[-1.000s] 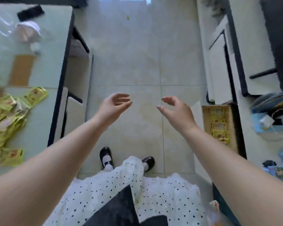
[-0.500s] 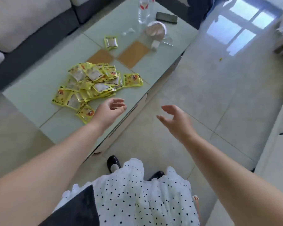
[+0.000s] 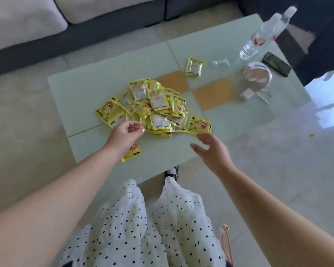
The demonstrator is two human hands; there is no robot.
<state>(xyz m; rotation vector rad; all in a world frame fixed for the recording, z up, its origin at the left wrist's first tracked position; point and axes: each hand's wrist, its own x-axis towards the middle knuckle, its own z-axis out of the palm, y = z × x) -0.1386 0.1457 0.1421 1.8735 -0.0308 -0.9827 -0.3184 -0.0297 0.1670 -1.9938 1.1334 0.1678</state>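
Left hand half hides stray packet; bottle top blurred.

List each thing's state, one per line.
Pile: yellow packets heaped on the table.
Left hand: loosely curled, empty, at the pile's edge.
Right hand: open, empty, near the pile.
Lone packet: flat, apart from the pile.
Bottle: standing.
Phone: flat, screen dark.

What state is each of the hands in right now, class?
Left hand: open, fingers loosely curled at the near edge of the pile of yellow packets, holding nothing.
Right hand: open, holding nothing.
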